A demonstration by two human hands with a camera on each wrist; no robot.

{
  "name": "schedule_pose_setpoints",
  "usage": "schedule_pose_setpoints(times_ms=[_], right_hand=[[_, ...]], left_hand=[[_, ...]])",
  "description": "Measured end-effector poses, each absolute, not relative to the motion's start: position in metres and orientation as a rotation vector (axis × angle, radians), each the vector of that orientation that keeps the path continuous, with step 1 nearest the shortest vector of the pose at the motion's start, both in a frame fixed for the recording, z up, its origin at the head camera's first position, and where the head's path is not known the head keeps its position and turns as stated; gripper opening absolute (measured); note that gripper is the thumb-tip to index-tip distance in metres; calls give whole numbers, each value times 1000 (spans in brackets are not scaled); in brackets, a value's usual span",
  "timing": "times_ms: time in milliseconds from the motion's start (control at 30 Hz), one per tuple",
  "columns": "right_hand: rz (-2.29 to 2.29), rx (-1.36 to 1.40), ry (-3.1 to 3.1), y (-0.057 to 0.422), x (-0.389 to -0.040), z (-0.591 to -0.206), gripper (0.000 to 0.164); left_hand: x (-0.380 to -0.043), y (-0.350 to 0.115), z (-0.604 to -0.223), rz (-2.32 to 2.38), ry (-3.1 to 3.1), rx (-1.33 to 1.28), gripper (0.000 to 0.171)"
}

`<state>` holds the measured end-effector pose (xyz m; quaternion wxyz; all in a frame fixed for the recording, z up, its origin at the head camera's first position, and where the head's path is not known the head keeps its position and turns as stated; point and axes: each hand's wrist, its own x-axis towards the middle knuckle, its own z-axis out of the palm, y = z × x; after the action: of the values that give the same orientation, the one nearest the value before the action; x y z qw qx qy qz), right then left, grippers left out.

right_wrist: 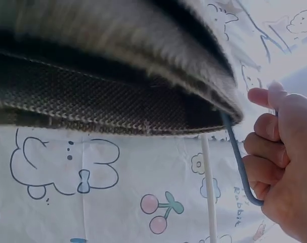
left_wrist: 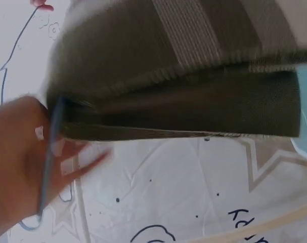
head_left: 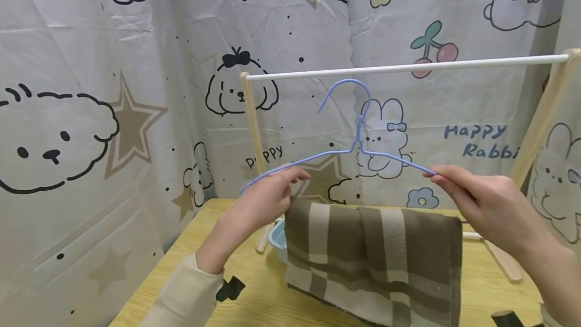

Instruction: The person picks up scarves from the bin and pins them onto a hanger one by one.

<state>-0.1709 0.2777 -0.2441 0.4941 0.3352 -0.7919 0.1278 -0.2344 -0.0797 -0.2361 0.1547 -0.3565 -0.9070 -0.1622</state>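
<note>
A blue wire clothes hanger (head_left: 338, 151) is held up with its hook at the top, and a brown and beige checked cloth (head_left: 372, 261) hangs folded below its shoulders. My right hand (head_left: 495, 206) pinches the hanger's right shoulder between thumb and forefinger. In the right wrist view its other fingers (right_wrist: 264, 147) curl beside the wire. My left hand (head_left: 268, 196) is at the hanger's left end, beside the cloth's top corner. In the blurred left wrist view, its fingers (left_wrist: 90, 167) stretch out under the cloth's edge, with the wire crossing in front of the hand.
Behind the hanger stands a wooden rack with a white rail (head_left: 408, 68). A light blue basket (head_left: 278, 238) sits on the wooden table (head_left: 258, 286), partly hidden by the cloth. A printed curtain (head_left: 150, 54) surrounds the table at the back and left.
</note>
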Motion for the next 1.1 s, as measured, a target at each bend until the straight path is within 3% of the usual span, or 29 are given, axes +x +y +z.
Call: schedule_pose_setpoints(times_ms=[100,233,300,500,667,867,1100], right_hand=[[333,790,-1920,279,-172,-248,46],[418,758,-2011,279,-170,-252,21],[550,796,-2096,280,-168,-254,18],[982,1092,-2290,287,-170,-255,30],[824,1178,-2219,283,-172,-253,29],[449,1068,-2077,281,-170,-247,16],[746,1122,-2168,276,-174,-253,31]], left_hand=[[-230,-82,-241,-385,-2516,-1240,24],[-226,-81,-246,-256,-2474,-1427,46],[-226,-80,-248,-244,-2438,-1500,49],[-230,-77,-251,-355,-2334,-1647,23],[-227,-76,-250,-619,-2495,-1550,18],[-224,-88,-242,-661,-2610,-1304,19],[-230,-90,-243,-584,-2552,-1335,21]])
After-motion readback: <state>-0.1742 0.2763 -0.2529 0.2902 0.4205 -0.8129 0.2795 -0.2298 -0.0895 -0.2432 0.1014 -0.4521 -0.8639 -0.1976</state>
